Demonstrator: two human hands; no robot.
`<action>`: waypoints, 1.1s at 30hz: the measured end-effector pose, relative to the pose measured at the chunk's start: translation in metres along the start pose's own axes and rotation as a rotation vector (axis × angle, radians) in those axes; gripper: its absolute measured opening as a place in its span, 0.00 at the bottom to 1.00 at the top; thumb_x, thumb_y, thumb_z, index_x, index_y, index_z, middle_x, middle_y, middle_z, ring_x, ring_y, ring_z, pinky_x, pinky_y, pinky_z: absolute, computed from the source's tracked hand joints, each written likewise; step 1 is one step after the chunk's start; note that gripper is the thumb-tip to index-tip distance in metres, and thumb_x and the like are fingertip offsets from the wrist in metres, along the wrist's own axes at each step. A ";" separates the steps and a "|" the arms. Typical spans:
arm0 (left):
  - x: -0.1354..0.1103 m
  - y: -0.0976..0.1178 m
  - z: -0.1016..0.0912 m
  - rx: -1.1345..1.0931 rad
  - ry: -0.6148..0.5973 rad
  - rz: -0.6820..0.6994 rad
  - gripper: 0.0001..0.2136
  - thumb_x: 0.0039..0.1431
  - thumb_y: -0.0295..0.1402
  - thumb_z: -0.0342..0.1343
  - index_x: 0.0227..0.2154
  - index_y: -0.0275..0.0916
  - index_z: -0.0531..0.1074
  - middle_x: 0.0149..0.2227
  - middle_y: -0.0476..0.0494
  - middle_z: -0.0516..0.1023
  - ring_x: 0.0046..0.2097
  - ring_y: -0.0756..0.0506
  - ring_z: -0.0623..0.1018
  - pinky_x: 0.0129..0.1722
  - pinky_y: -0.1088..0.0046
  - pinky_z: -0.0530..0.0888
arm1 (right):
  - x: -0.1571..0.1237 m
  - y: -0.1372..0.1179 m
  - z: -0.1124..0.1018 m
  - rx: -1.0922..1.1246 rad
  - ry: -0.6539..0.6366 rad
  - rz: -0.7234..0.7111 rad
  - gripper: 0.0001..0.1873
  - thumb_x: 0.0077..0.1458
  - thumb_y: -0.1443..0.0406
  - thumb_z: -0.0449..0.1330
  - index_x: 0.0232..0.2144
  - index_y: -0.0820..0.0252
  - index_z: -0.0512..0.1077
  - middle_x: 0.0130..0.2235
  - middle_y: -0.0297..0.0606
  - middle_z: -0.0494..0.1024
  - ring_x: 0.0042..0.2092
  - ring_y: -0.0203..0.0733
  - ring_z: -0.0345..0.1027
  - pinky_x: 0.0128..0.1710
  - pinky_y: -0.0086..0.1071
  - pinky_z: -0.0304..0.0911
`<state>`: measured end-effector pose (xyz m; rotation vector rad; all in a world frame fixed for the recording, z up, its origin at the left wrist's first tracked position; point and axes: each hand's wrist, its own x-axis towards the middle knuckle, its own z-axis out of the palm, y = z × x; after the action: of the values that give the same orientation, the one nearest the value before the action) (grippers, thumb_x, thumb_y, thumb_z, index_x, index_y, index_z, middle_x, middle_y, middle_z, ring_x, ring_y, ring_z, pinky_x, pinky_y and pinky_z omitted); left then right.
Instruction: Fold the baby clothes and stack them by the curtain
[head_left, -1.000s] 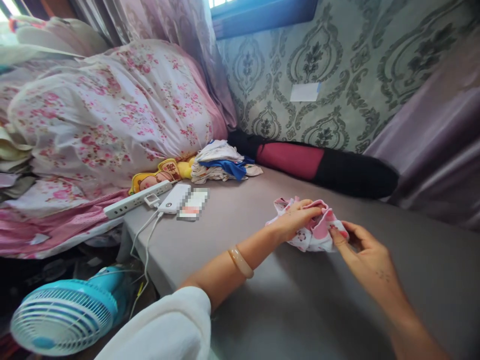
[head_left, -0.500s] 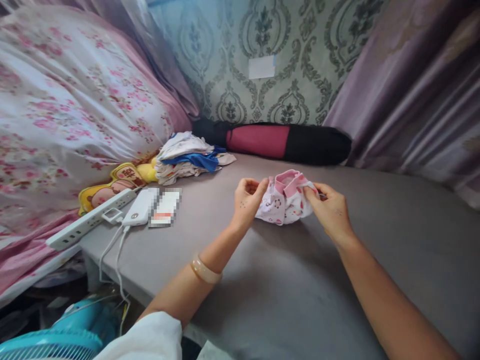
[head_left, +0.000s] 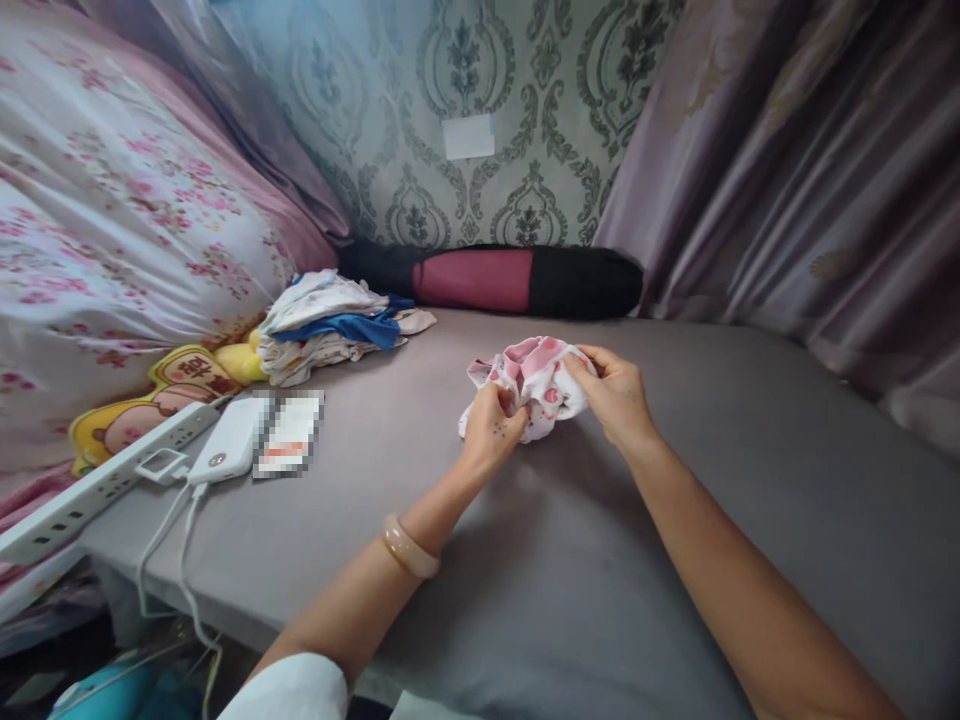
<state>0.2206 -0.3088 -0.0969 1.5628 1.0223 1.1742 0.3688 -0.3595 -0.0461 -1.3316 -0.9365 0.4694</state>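
Our left grip [head_left: 493, 432] shifts from the left edge of the patterned garment [head_left: 549, 392] to a pinch at its front, which we judge bunches it more. Right of the clothes pile [head_left: 322, 325], the garment sits on or just above the grey surface [head_left: 570, 540], our right grip [head_left: 619, 398] pinching its right side.

Left hand [head_left: 493, 428] pinching; right hand [head_left: 616, 398] nearby, also pinching.
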 end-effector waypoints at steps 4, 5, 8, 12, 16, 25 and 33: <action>0.001 -0.005 0.003 -0.002 -0.014 -0.079 0.09 0.41 0.21 0.61 0.19 0.41 0.70 0.21 0.50 0.69 0.34 0.43 0.73 0.38 0.70 0.67 | -0.003 -0.013 -0.007 0.001 0.000 0.021 0.21 0.44 0.53 0.67 0.38 0.61 0.78 0.37 0.41 0.82 0.36 0.44 0.75 0.35 0.34 0.70; 0.002 -0.005 0.002 -0.025 -0.025 -0.108 0.08 0.41 0.20 0.61 0.18 0.41 0.71 0.19 0.50 0.68 0.33 0.43 0.74 0.37 0.70 0.68 | -0.003 -0.016 -0.011 -0.009 0.004 0.016 0.21 0.44 0.54 0.67 0.38 0.62 0.78 0.37 0.41 0.82 0.36 0.44 0.75 0.35 0.34 0.70; 0.010 0.000 -0.006 -0.212 -0.083 -0.217 0.06 0.42 0.22 0.60 0.18 0.39 0.72 0.17 0.49 0.69 0.28 0.45 0.74 0.32 0.69 0.70 | -0.003 -0.027 -0.025 -0.049 -0.001 -0.016 0.20 0.44 0.54 0.68 0.37 0.61 0.78 0.36 0.40 0.82 0.35 0.43 0.75 0.35 0.34 0.70; 0.026 0.026 -0.028 -0.432 -0.107 -0.379 0.04 0.41 0.21 0.59 0.22 0.35 0.73 0.20 0.47 0.73 0.25 0.47 0.73 0.32 0.67 0.73 | -0.004 -0.053 -0.049 -0.147 -0.083 -0.088 0.17 0.46 0.54 0.67 0.35 0.58 0.79 0.34 0.37 0.81 0.33 0.41 0.74 0.32 0.33 0.69; 0.034 0.063 -0.052 -0.446 -0.020 -0.301 0.04 0.43 0.23 0.60 0.25 0.36 0.73 0.22 0.49 0.72 0.25 0.49 0.72 0.32 0.70 0.73 | -0.013 -0.085 -0.066 -0.325 -0.168 -0.160 0.15 0.47 0.53 0.67 0.35 0.56 0.80 0.31 0.34 0.80 0.32 0.40 0.73 0.29 0.31 0.67; 0.007 0.148 -0.104 -0.198 -0.055 0.254 0.08 0.47 0.34 0.66 0.27 0.35 0.76 0.23 0.49 0.71 0.27 0.50 0.70 0.27 0.78 0.67 | -0.046 -0.155 -0.100 -0.433 -0.237 -0.293 0.20 0.47 0.49 0.66 0.34 0.57 0.80 0.29 0.32 0.79 0.31 0.37 0.71 0.27 0.28 0.63; -0.012 0.225 -0.162 0.342 -0.242 0.453 0.09 0.51 0.38 0.62 0.31 0.38 0.78 0.25 0.47 0.73 0.28 0.48 0.72 0.27 0.75 0.69 | -0.071 -0.214 -0.130 -0.630 -0.285 -0.345 0.23 0.46 0.46 0.66 0.36 0.57 0.80 0.31 0.35 0.80 0.34 0.43 0.73 0.30 0.33 0.66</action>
<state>0.0820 -0.3485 0.1404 2.2334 0.7546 1.1017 0.3855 -0.5401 0.1409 -1.6381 -1.6081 0.0889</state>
